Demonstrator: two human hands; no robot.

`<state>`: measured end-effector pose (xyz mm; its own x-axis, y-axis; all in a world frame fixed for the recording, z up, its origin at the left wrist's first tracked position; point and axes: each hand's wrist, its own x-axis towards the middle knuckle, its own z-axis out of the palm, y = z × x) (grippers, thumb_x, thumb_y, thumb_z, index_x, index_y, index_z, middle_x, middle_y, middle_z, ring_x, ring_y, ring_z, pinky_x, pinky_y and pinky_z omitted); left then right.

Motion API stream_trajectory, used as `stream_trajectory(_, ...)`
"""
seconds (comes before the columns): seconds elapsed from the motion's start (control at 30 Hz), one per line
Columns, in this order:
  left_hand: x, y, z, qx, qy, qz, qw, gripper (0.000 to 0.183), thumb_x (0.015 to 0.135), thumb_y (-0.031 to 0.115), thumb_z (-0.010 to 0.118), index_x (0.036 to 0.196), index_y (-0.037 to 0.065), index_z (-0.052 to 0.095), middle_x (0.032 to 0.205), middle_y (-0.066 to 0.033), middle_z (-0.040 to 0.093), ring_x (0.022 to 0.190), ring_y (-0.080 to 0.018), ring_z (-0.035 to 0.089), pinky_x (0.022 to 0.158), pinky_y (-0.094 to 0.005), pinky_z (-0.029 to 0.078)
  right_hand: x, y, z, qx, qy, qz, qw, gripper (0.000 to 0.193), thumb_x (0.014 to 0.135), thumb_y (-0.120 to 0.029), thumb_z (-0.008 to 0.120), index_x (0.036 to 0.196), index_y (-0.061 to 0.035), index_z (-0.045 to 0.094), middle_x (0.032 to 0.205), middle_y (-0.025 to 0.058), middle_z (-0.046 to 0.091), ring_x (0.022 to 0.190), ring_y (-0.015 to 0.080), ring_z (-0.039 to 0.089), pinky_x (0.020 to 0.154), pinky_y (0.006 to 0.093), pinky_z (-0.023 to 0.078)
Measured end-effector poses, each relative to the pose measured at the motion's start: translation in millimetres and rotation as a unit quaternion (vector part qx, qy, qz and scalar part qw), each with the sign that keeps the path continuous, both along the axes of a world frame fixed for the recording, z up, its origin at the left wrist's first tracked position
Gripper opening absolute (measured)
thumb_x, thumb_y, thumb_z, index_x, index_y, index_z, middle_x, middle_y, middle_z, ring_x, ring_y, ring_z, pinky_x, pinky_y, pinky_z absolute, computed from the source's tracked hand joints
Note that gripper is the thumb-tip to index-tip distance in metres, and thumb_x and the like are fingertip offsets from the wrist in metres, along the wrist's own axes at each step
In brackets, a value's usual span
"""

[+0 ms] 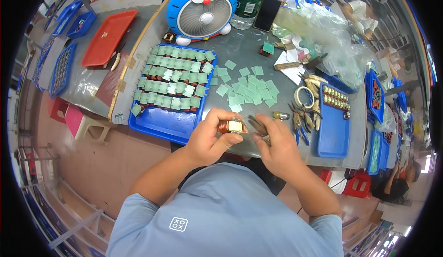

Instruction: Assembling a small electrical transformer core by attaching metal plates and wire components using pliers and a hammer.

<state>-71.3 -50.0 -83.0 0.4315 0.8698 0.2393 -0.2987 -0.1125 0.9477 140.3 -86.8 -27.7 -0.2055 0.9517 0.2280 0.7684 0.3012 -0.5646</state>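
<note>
The coil is wound in copper-looking wire with a slight sheen; the tool appears to be smooth grey metal. The squares are flat, smooth and nearly matt. The left tray and right tray are smooth, glossy plastic, as is the far-left red tray. The table looks smooth, with a dull sheen. At the far side, the fan is shiny moulded plastic, the bottle clear plastic, the phone glossy and glass-like. The bags are thin, crinkled plastic film. The shirt is soft, matt cloth.
</note>
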Motion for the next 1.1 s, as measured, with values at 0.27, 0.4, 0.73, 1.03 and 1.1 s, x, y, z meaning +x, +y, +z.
stream_trajectory(0.27, 3, 5, 13, 0.184, 0.157, 0.093, 0.966, 0.044, 0.090, 0.019, 0.077, 0.120, 0.000, 0.052, 0.100, -0.0132, 0.069, 0.088, -0.0156, 0.068, 0.077, -0.0299, 0.054, -2, 3, 15, 0.037, -0.063, 0.034, 0.997, 0.052, 0.080, -0.008, 0.074, 0.129, -0.0025, 0.057, 0.087, 0.0140, 0.056, 0.079, 0.0337, 0.058, 0.070, 0.0440, 0.048)
stream_trajectory(0.4, 2, 6, 14, 0.209, 0.225, 0.103, 0.946, 0.039, 0.091, 0.024, 0.076, 0.114, -0.002, 0.060, 0.093, -0.0121, 0.070, 0.079, -0.0209, 0.068, 0.072, -0.0301, 0.054, 0, 4, 17, 0.054, -0.117, 0.022, 0.991, 0.052, 0.076, -0.006, 0.074, 0.125, -0.0031, 0.059, 0.085, 0.0135, 0.055, 0.079, 0.0324, 0.058, 0.069, 0.0434, 0.049)
stream_trajectory(0.73, 15, 5, 19, 0.207, 0.271, 0.115, 0.933, 0.035, 0.092, 0.027, 0.073, 0.108, -0.001, 0.062, 0.082, -0.0137, 0.065, 0.068, -0.0291, 0.062, 0.062, -0.0362, 0.049, 24, 24, 3, 0.062, -0.216, 0.021, 0.974, 0.030, 0.075, -0.006, 0.069, 0.103, -0.0043, 0.059, 0.081, 0.0112, 0.056, 0.076, 0.0318, 0.060, 0.067, 0.0432, 0.051)
stream_trajectory(1.03, -2, 10, 14, 0.126, 0.188, 0.023, 0.974, 0.035, 0.094, 0.027, 0.070, 0.114, 0.001, 0.059, 0.085, -0.0113, 0.065, 0.071, -0.0228, 0.063, 0.065, -0.0328, 0.050, 14, 9, 13, 0.035, -0.162, 0.043, 0.985, 0.045, 0.071, -0.006, 0.076, 0.114, -0.0044, 0.061, 0.086, 0.0119, 0.058, 0.078, 0.0320, 0.060, 0.068, 0.0420, 0.051)
stream_trajectory(1.1, -4, 10, 7, 0.035, 0.115, -0.046, 0.992, 0.044, 0.100, 0.038, 0.062, 0.118, -0.001, 0.054, 0.088, -0.0069, 0.068, 0.078, -0.0098, 0.060, 0.071, -0.0265, 0.049, 15, 5, 9, 0.018, -0.106, -0.012, 0.994, 0.051, 0.075, -0.004, 0.076, 0.124, -0.0045, 0.060, 0.095, 0.0149, 0.060, 0.086, 0.0347, 0.061, 0.072, 0.0425, 0.050)
